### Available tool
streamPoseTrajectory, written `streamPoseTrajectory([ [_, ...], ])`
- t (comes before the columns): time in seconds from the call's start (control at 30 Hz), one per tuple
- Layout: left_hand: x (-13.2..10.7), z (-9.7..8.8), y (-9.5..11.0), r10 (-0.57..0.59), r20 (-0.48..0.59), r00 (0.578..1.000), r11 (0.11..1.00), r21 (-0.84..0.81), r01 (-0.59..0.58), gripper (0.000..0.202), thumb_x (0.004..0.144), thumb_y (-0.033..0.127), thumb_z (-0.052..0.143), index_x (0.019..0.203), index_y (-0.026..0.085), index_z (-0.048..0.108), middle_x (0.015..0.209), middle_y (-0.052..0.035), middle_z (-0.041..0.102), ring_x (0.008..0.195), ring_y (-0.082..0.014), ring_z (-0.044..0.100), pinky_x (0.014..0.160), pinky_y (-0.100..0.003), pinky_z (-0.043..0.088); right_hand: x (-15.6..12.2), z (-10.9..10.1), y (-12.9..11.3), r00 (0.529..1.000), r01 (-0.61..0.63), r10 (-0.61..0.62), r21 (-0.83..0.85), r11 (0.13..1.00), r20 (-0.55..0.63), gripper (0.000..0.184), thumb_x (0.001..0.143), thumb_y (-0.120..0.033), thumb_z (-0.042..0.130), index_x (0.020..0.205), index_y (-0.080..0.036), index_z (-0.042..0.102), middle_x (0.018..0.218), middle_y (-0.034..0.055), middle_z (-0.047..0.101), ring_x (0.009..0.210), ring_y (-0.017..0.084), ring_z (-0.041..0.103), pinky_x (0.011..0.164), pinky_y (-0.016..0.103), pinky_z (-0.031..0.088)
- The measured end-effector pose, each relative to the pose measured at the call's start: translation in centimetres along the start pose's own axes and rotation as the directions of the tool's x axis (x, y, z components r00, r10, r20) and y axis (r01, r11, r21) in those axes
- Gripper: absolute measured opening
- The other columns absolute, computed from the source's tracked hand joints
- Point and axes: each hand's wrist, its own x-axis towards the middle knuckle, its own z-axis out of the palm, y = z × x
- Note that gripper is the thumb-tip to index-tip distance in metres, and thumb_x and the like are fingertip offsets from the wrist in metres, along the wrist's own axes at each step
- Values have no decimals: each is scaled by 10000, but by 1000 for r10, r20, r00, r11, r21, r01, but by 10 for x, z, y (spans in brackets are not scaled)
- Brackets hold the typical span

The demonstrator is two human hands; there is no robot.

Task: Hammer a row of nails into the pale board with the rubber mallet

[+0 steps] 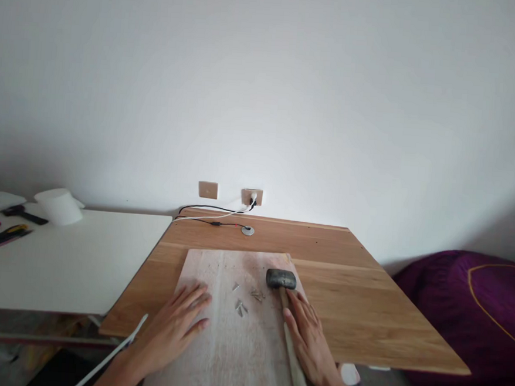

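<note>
A pale wooden board (pixel 228 355) lies on the brown wooden table. My left hand (pixel 180 323) rests on its left edge with fingers stretched out, holding nothing. Along the board's right side lies a mallet with a black head (pixel 281 279) and a long pale handle (pixel 292 360). Beside that handle, my right hand (pixel 311 338) lies with fingers extended; thumb and fingertips are at the handle, not wrapped round it. Between both hands are a small pile of silvery pieces (pixel 241 308), a single silvery piece (pixel 235 287) and some brownish thin pieces (pixel 257 295), too small to name surely.
The wooden table (pixel 365 294) reaches the wall, where cables run to a socket (pixel 252 197). On the white table (pixel 80 263) at left stand a white paper roll (pixel 60 205) and several tools. A purple cushioned seat (pixel 465 301) is at right. A white cable (pixel 111 353) crosses near my left forearm.
</note>
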Motion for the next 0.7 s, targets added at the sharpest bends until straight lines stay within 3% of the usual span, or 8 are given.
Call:
streamPoseTrajectory([
  [0.1,0,-9,-14,-85,40,996,996,0,85,369,1077,426,514,1393,318,672,1508,-40,623,1462,-247,513,1290,-517,327,3,23,-22,1000,-15,16,39,999,-26,595,1095,-547,332,1590,-254,485,1612,98,525,1537,317,418,1259,631,326],
  [0.2,-8,-22,-36,-234,91,968,972,51,230,355,1072,425,505,1362,353,697,1529,-44,603,1487,-276,478,1291,-630,232,8,47,-54,1000,4,-5,65,998,22,620,1096,-552,329,1628,-246,422,1667,92,449,1585,326,323,1264,650,293],
  [0.37,-23,-44,-74,-556,131,821,823,225,522,415,1067,411,440,1413,377,667,1678,-80,408,1567,-362,334,1219,-760,209,26,84,-119,995,-14,-1,153,988,101,672,1085,-599,337,1654,-246,378,1689,101,402,1608,343,249,1271,670,230],
  [0.53,-32,-56,-107,-695,102,712,711,242,660,482,1063,413,356,1452,356,636,1707,-87,348,1577,-369,307,1185,-778,259,50,111,-170,992,-13,-18,240,971,128,702,1066,-614,388,1626,-193,426,1675,154,411,1591,366,294,1256,700,205],
  [0.63,-39,-58,-128,-735,42,676,673,168,721,519,1035,435,347,1410,277,669,1666,-124,412,1542,-365,376,1190,-736,314,57,115,-176,993,-18,-23,347,938,114,682,1042,-606,454,1575,-181,493,1628,171,485,1565,366,354,1260,668,239],
  [0.7,-47,-60,-144,-759,-60,649,644,82,761,556,1004,481,348,1340,206,695,1591,-166,490,1483,-360,456,1191,-654,386,57,112,-170,998,-18,-10,443,896,61,619,1039,-574,477,1520,-190,537,1558,171,563,1500,334,464,1243,584,339],
])
